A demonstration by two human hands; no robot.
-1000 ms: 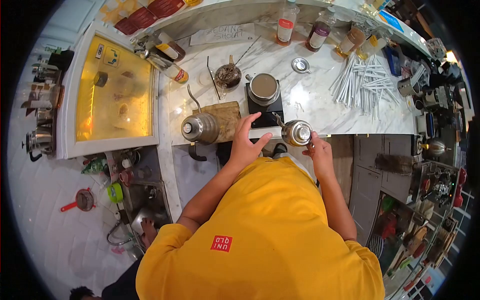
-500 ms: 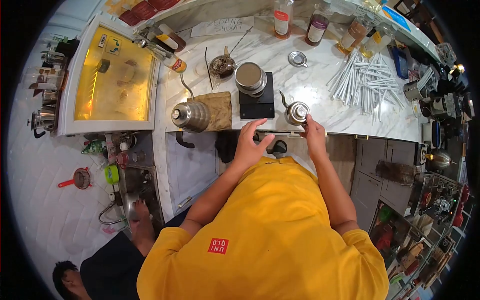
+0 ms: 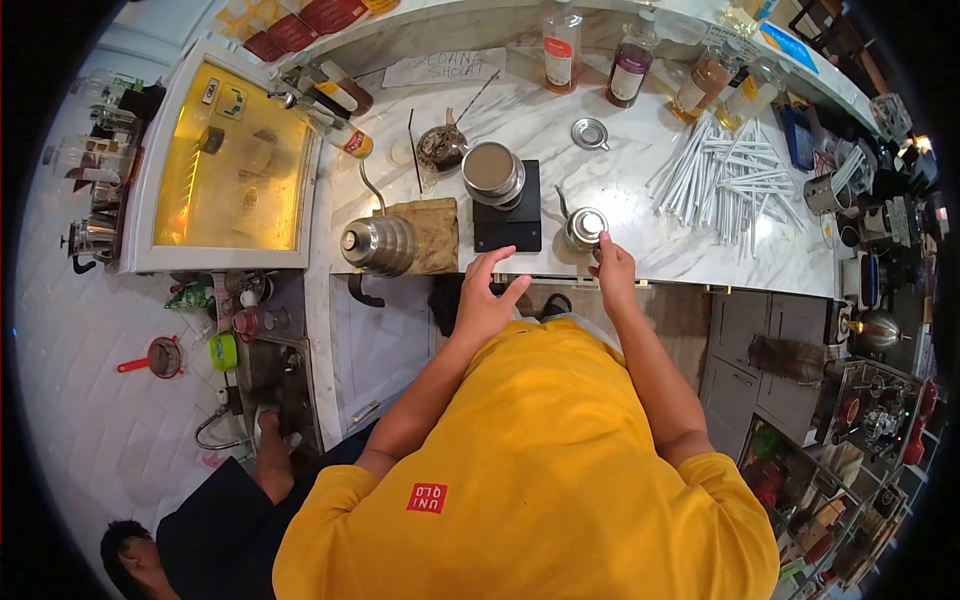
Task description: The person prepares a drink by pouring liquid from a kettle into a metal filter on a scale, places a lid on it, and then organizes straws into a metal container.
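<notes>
My right hand (image 3: 614, 272) is closed round the handle of a small steel gooseneck kettle (image 3: 585, 229), which stays upright at the counter's front edge. Fingers apart, my left hand (image 3: 487, 303) is just in front of a black scale (image 3: 508, 236) and holds nothing. On the scale stands a coffee dripper (image 3: 511, 188) filled with a brown, smooth-looking content (image 3: 491, 166); what is under it is mostly hidden. To the left, a larger steel gooseneck kettle (image 3: 385, 246) sits by a brown cloth (image 3: 437, 236).
Behind the scale are a round glass pot (image 3: 442, 148) with dark contents and a small steel lid-like piece (image 3: 589, 134). Many white straws (image 3: 720, 185) lie at right, with bottles (image 3: 562, 50) behind. At lower left, another person (image 3: 215, 525) reaches into a sink (image 3: 300, 395).
The view has shifted slightly, so the counter things appear a little lower and further left. My hands keep nearly the same pose. The other person's arm has moved at the sink.
</notes>
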